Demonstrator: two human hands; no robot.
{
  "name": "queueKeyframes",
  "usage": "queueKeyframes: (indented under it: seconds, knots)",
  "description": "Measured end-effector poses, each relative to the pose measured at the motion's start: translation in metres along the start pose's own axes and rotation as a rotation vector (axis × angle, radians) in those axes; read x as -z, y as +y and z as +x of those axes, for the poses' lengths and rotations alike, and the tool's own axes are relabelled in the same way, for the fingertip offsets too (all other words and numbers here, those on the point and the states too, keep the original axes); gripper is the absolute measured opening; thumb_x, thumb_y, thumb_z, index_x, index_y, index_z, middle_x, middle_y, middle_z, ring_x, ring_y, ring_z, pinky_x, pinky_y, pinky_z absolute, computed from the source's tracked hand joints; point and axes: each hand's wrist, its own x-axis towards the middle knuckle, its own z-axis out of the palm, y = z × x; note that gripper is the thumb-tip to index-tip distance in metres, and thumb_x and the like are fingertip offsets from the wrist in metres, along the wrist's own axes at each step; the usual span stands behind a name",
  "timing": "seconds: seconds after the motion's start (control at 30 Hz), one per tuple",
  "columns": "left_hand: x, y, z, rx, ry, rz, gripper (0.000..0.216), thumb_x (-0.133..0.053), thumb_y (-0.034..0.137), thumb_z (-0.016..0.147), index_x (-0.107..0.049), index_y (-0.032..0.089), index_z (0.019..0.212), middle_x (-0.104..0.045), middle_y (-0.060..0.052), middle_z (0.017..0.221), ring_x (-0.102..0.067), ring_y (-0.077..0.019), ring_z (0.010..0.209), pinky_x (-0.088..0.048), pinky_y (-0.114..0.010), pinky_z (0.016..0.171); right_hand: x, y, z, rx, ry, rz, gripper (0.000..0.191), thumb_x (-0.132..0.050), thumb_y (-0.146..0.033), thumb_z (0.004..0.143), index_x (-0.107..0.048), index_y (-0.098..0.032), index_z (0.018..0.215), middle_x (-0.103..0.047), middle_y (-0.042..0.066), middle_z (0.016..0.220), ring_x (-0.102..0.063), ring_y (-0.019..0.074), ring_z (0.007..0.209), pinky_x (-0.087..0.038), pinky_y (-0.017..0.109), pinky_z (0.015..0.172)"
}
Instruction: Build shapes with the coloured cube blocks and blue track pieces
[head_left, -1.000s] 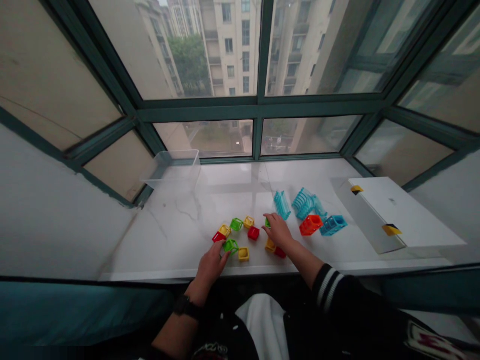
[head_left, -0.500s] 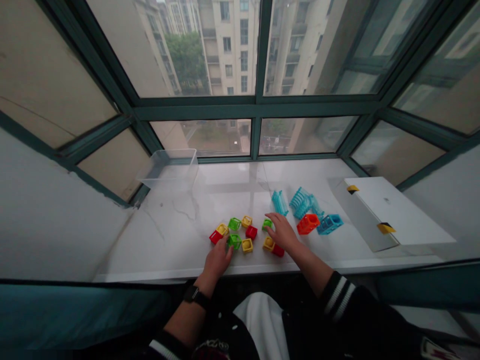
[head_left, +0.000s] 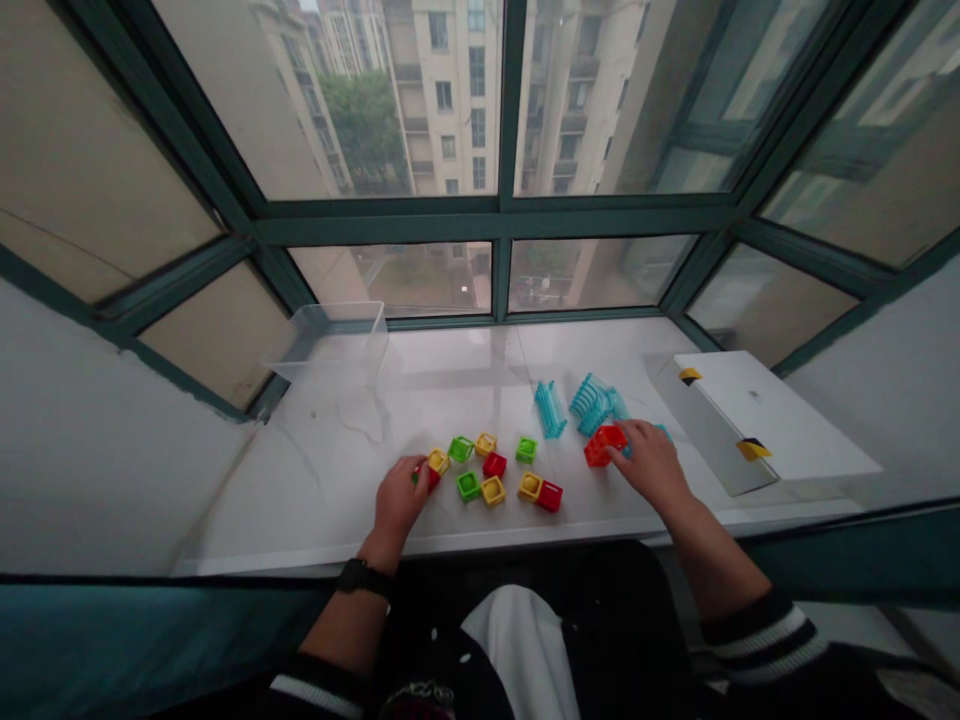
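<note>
My left hand (head_left: 399, 495) is closed at the left end of the small cubes, its fingertips around a mostly hidden green block (head_left: 416, 479). That sliver of green touches a red block (head_left: 430, 482), with a yellow block (head_left: 438, 460) beside it. My right hand (head_left: 651, 462) has thumb and fingers on the larger orange-red openwork block (head_left: 602, 446). Behind this hand, a blue block (head_left: 664, 430) is largely hidden. Between my hands lie several small blocks, among them a green cube (head_left: 468, 487), a yellow cube (head_left: 493, 491) and a red cube (head_left: 550, 496).
Translucent blue ribbed pieces (head_left: 550, 409) lie toward the window, beside a curved blue one (head_left: 592, 403). A clear plastic bin (head_left: 330, 345) stands at the back left. At the right is a white box (head_left: 772, 415) with yellow-black corner tabs. The white sill's front edge runs before me.
My right hand has left the small green cube and moved right onto the orange-red block. My left hand has shifted left, to the outer side of the red and yellow pair.
</note>
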Motion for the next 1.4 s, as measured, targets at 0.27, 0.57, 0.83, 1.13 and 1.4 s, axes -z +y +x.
queueKeyframes:
  seconds: [0.27,0.57,0.83,1.13,1.4]
  knots:
    - [-0.026,0.011,0.14,0.138,-0.171,0.244,0.047,-0.035,0.041,0.105,-0.077,0.019,0.107,-0.077,-0.014,0.109,-0.069,-0.0259,0.106,-0.051,-0.033,0.092,-0.013,-0.006,0.002,-0.028,-0.165,-0.022,0.053,-0.068,-0.018,0.088,-0.061,-0.021,0.14,-0.061,0.017,0.138,-0.059,0.0328,0.123,-0.045,0.048,0.105]
    - [-0.053,-0.001,0.138,0.168,-0.306,0.336,0.048,-0.038,0.04,0.102,-0.075,0.01,0.11,-0.073,-0.024,0.116,-0.068,-0.0335,0.109,-0.052,-0.04,0.093,-0.013,-0.012,0.018,-0.092,-0.244,-0.046,0.047,-0.07,-0.021,0.088,-0.064,-0.018,0.134,-0.061,0.017,0.124,-0.064,0.0286,0.105,-0.048,0.042,0.097]
    - [-0.014,0.01,0.1,0.114,-0.189,0.238,0.041,-0.04,0.043,0.105,-0.065,0.021,0.127,-0.068,-0.015,0.132,-0.062,-0.03,0.125,-0.051,-0.042,0.104,0.013,-0.022,0.02,-0.08,-0.202,0.081,0.036,-0.07,-0.021,0.085,-0.069,-0.02,0.122,-0.061,0.013,0.116,-0.064,0.0263,0.1,-0.05,0.039,0.091]
    - [-0.021,0.119,-0.004,-0.377,-0.218,-0.351,0.051,-0.055,0.037,0.101,-0.045,0.022,0.148,-0.06,-0.016,0.144,-0.058,-0.0271,0.133,-0.047,-0.046,0.116,0.019,-0.13,0.01,0.223,-0.205,0.713,0.028,-0.07,-0.027,0.088,-0.066,-0.023,0.116,-0.06,0.004,0.104,-0.06,0.0194,0.092,-0.053,0.032,0.083]
    - [-0.012,0.049,-0.005,0.108,-0.147,-0.03,0.047,-0.043,0.038,0.106,-0.046,0.021,0.15,-0.058,-0.019,0.143,-0.065,-0.0322,0.125,-0.056,-0.045,0.099,-0.073,-0.135,0.021,0.064,-0.173,0.562,0.034,-0.065,-0.022,0.088,-0.063,-0.021,0.122,-0.063,0.007,0.113,-0.061,0.0219,0.103,-0.05,0.037,0.096]
